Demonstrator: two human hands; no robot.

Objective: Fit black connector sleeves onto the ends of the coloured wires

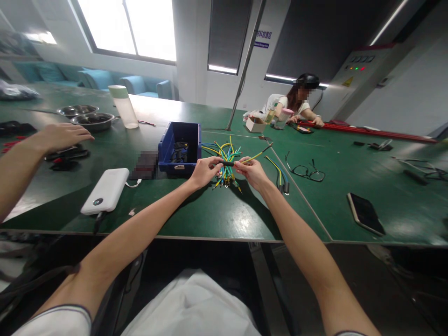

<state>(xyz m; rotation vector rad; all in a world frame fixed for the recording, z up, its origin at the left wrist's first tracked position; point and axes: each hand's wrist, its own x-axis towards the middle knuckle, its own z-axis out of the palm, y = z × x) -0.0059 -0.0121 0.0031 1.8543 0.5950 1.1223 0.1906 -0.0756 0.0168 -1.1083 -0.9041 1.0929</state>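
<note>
Between my two hands a short black sleeve (228, 164) is held level above the table. My left hand (206, 172) pinches its left end. On the other side, the fingers of my right hand (254, 173) close round the right end and a yellow-green wire (258, 155), which runs out to the upper right and has a dark end. Behind and below my fingers lies a bundle of yellow, green and blue wires (227, 177), some with metal lugs. To the right, a few separate wires (279, 172) with black sleeves lie on the table.
Left of my hands stands a blue bin (180, 166) with black parts. A white power bank (106, 191), bottle (124, 106) and metal bowls (93, 122) are farther left, beside a co-worker's hand (65, 138). Glasses (308, 173) and a phone (366, 213) lie right. Another person sits across.
</note>
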